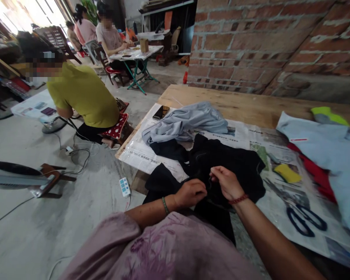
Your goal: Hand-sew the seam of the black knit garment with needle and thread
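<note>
A black garment (236, 159) lies bunched over the table's near edge and hangs down in front of me. My left hand (191, 193) is closed with its fingers curled on the near fold of this garment. Just to its right, my right hand (225, 181) is raised slightly over the black cloth, thumb and forefinger pinched together. What sits in that pinch is too small to make out. A crumpled light grey garment (189, 120) rests behind the black one.
Large scissors (297, 210) lie on newspaper (142, 157) at right, near a yellow piece (287, 173) and a pale blue garment (323, 144). A phone (161, 112) is at the far left corner. A power strip (124, 187) hangs beside the table; a person (84, 97) sits left.
</note>
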### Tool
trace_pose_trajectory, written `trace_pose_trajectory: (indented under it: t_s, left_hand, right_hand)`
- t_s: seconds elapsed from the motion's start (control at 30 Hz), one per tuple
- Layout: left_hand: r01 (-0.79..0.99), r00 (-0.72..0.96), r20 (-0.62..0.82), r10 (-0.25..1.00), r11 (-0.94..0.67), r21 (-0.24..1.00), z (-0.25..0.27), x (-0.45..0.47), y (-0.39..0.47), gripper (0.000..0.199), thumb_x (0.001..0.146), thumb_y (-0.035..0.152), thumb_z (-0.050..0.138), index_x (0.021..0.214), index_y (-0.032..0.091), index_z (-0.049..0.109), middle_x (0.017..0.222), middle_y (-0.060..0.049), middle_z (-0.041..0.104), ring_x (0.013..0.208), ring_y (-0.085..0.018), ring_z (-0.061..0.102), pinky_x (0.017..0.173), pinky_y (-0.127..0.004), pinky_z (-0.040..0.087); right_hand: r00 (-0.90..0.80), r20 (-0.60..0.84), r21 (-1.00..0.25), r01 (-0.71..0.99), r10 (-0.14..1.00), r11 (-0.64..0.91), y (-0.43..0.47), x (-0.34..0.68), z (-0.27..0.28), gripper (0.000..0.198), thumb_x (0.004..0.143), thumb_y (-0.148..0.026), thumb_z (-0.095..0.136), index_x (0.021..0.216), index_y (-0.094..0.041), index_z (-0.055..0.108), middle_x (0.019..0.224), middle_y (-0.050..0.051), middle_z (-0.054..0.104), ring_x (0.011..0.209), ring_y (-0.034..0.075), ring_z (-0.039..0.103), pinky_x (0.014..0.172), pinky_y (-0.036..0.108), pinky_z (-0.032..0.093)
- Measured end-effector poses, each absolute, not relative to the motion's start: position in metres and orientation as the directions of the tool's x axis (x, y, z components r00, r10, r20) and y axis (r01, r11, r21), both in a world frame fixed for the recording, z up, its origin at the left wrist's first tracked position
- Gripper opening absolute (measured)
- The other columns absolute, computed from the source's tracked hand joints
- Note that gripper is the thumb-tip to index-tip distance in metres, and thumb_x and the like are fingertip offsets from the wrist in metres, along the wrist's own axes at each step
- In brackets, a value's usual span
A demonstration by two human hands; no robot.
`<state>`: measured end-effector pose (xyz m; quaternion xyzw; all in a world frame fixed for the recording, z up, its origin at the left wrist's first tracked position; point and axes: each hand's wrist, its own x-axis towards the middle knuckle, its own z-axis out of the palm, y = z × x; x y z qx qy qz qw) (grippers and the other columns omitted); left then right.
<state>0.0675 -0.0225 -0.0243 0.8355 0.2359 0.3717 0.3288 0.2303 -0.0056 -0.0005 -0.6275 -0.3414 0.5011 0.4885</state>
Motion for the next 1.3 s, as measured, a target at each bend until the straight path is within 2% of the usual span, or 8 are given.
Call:
trace_pose_trajectory:
  t_s: [0.2,0.4,0.5,0.6,0.73,0.87,1.17,1.3]
  left_hand:
    - [0.178,0.567,0.396,0.722,-0.577,0.797,-0.024,0.060,-0.011,0.011,0.082,0.020,0.055,0.077,0.014,0.064,0.081,-0.006,0.062,0.078,-0.012,0.058,0.073,-0.022,0.048]
    - [0.247,0.565,0.322,0.760,-0.528,0.813,-0.024,0.061,-0.014,0.009,0.081,0.018,0.055,0.080,0.014,0.064,0.079,-0.005,0.062,0.076,-0.012,0.058,0.073,-0.023,0.048]
    - [0.294,0.554,0.254,0.793,-0.471,0.832,-0.023,0.060,-0.013,0.010,0.078,0.016,0.058,0.087,0.015,0.064,0.084,-0.004,0.063,0.080,-0.013,0.059,0.076,-0.024,0.048]
    - [0.345,0.529,0.177,0.830,-0.402,0.848,-0.021,0.060,-0.012,0.022,0.075,0.014,0.062,0.097,0.016,0.062,0.090,-0.004,0.064,0.082,-0.014,0.059,0.078,-0.024,0.048]
    - [0.349,0.525,0.151,0.837,-0.374,0.859,-0.020,0.060,-0.010,0.025,0.074,0.013,0.062,0.099,0.016,0.063,0.090,-0.003,0.064,0.081,-0.013,0.059,0.077,-0.024,0.048]
    - [0.346,0.530,0.159,0.833,-0.384,0.856,-0.021,0.060,-0.010,0.022,0.075,0.013,0.062,0.096,0.015,0.064,0.087,-0.003,0.065,0.080,-0.013,0.059,0.076,-0.024,0.048]
    - [0.342,0.528,0.159,0.834,-0.380,0.860,-0.023,0.061,-0.011,0.018,0.076,0.014,0.061,0.093,0.016,0.065,0.087,-0.003,0.065,0.080,-0.013,0.060,0.076,-0.024,0.048]
    - [0.348,0.531,0.156,0.833,-0.382,0.856,-0.022,0.060,-0.011,0.018,0.076,0.015,0.061,0.093,0.017,0.065,0.087,-0.002,0.065,0.080,-0.013,0.060,0.076,-0.024,0.048]
  right_hand:
    - [0.147,-0.292,-0.946,-0.192,0.945,-0.263,-0.012,0.234,0.020,0.042,0.067,-0.054,0.064,0.085,-0.021,0.045,0.079,0.001,0.065,0.043,0.008,0.051,0.041,0.020,0.036]
    - [0.089,-0.214,-0.941,-0.287,0.973,-0.181,-0.015,0.230,0.016,0.030,0.077,-0.049,0.055,0.084,-0.023,0.041,0.082,0.001,0.066,0.081,0.020,0.066,0.071,0.039,0.053]
    - [0.181,0.042,-0.996,0.081,0.983,0.027,-0.021,0.231,0.009,0.023,0.085,-0.043,0.047,0.095,-0.023,0.045,0.088,0.003,0.066,0.087,0.020,0.065,0.082,0.040,0.051]
    - [-0.137,0.291,-0.760,0.568,0.947,0.316,-0.025,0.247,0.001,0.022,0.086,-0.030,0.043,0.104,-0.021,0.054,0.102,0.008,0.065,0.099,0.020,0.061,0.090,0.037,0.048]
    - [-0.477,0.397,-0.401,0.679,0.784,0.615,-0.025,0.271,-0.010,0.035,0.084,-0.014,0.036,0.111,-0.022,0.057,0.106,0.006,0.064,0.104,0.018,0.058,0.094,0.036,0.047]
    - [-0.518,0.406,-0.290,0.708,0.753,0.644,-0.026,0.280,-0.015,0.040,0.083,-0.010,0.034,0.115,-0.020,0.055,0.106,0.007,0.062,0.102,0.017,0.058,0.091,0.034,0.050]
    - [-0.123,0.333,-0.673,0.663,0.935,0.327,-0.020,0.282,-0.014,0.024,0.085,-0.024,0.043,0.099,-0.023,0.063,0.090,0.005,0.064,0.084,0.017,0.062,0.078,0.033,0.052]
    - [0.080,0.118,-0.892,0.447,0.990,0.070,-0.019,0.277,-0.018,0.024,0.078,-0.041,0.056,0.088,-0.021,0.067,0.092,0.006,0.065,0.083,0.020,0.064,0.080,0.036,0.051]
